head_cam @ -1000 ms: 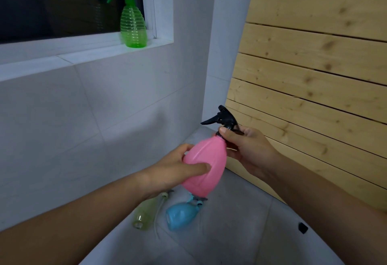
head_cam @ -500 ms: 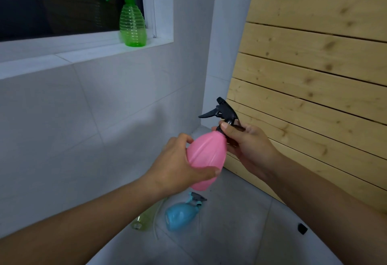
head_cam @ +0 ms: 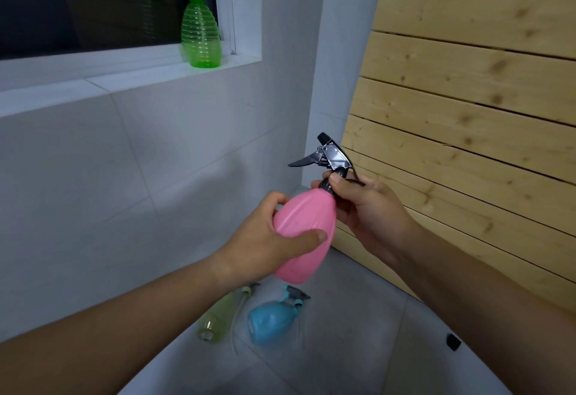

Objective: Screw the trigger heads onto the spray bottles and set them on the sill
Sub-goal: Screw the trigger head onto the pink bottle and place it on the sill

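The left hand wraps the pink bottle in mid-air below the sill while right fingers pinch the head's collar, apparently mid-tightening; next, seat it and place it beside the green bottle.

white tiled wall, dark window, pale wooden slat panel, grey tiled floor.

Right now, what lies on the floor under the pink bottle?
Below the pink bottle lie a blue bottle with its trigger head fitted and a yellow-green bottle with an open neck. The left hand covers its upper end.
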Tool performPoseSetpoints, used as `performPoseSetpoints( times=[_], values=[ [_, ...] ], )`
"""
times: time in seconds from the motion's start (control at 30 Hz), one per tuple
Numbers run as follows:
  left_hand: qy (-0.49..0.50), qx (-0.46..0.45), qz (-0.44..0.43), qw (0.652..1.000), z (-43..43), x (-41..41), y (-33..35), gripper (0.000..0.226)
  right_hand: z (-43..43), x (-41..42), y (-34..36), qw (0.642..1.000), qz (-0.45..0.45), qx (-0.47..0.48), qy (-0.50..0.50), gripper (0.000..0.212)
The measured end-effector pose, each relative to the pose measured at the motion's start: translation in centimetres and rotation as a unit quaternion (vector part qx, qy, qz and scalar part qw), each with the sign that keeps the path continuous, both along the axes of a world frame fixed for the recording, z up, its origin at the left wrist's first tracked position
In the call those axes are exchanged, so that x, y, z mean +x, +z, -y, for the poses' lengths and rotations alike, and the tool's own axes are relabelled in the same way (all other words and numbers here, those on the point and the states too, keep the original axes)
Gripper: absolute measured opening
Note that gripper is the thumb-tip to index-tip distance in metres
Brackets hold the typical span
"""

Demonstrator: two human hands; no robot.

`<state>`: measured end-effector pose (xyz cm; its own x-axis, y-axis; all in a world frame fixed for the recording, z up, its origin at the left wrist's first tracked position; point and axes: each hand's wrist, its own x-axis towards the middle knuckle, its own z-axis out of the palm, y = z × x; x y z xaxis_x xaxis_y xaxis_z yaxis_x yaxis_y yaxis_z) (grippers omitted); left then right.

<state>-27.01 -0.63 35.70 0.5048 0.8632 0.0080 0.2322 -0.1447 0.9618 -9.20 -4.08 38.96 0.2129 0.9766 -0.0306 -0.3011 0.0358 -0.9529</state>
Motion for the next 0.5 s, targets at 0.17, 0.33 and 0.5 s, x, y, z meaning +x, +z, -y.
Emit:
performPoseSetpoints(
  times=[0.17,0.33,0.5],
  values=[
    [-0.092,-0.142,0.048,0.984,-0.51,-0.79,-0.54,0.072,-0.04,0.46,0.33,0.998,-0.016,0.007,0.058,0.024],
    [-0.080,-0.132,0.058,0.986,-0.55,-0.69,-0.83,0.077,-0.13,0.20,0.27,0.995,-0.038,0.016,0.087,0.031],
    [-0.038,-0.084,0.043,0.995,-0.53,-0.62,-0.41,0.060,-0.62,-0.14,0.32,0.999,0.002,0.009,0.038,0.017]
  ],
)
